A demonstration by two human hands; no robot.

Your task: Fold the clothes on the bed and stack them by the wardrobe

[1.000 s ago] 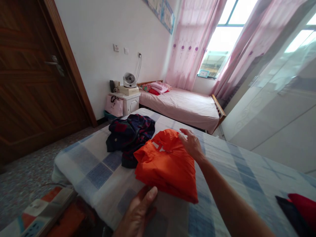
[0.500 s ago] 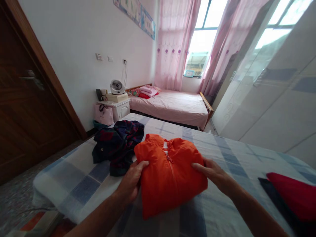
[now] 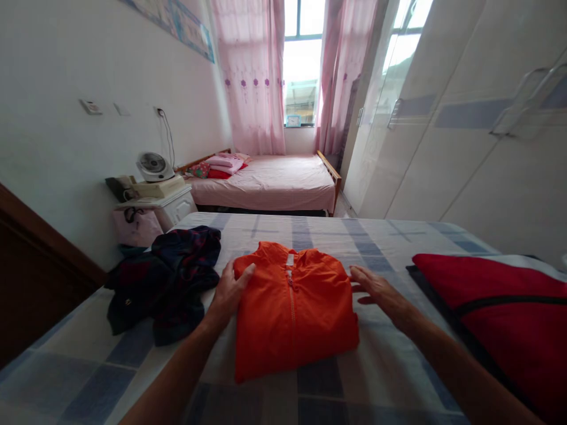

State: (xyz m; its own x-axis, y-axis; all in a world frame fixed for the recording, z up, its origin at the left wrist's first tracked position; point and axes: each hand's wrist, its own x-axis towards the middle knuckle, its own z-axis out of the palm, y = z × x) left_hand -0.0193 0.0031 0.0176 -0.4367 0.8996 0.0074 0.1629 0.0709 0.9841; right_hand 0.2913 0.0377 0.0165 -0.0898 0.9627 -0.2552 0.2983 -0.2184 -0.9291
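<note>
A folded orange jacket [image 3: 266, 321] lies on the checked bed in front of me, its zip and collar facing up. At its left edge is my left hand [image 3: 227, 292], the thumb over the fabric and the fingers along the outer side, partly hidden. My right hand [image 3: 376, 292] is open beside the jacket's right edge, fingers apart and holding nothing; whether the fingertips touch the fabric I cannot tell. A crumpled dark plaid garment [image 3: 177, 271] lies just left of my left hand. To the right rests a folded red garment with black trim [image 3: 496, 295].
The checked sheet [image 3: 376, 242] covers the near bed. Beyond it stands a pink bed [image 3: 274, 183] with folded bedding. A small fan [image 3: 155, 167] sits on a white cabinet [image 3: 179, 209] at the left wall. White wardrobes [image 3: 425, 159] line the right side.
The orange jacket has settled flatter on the bed. My right hand has let go of its edge and opened. The view has turned right, showing more of the red garment.
</note>
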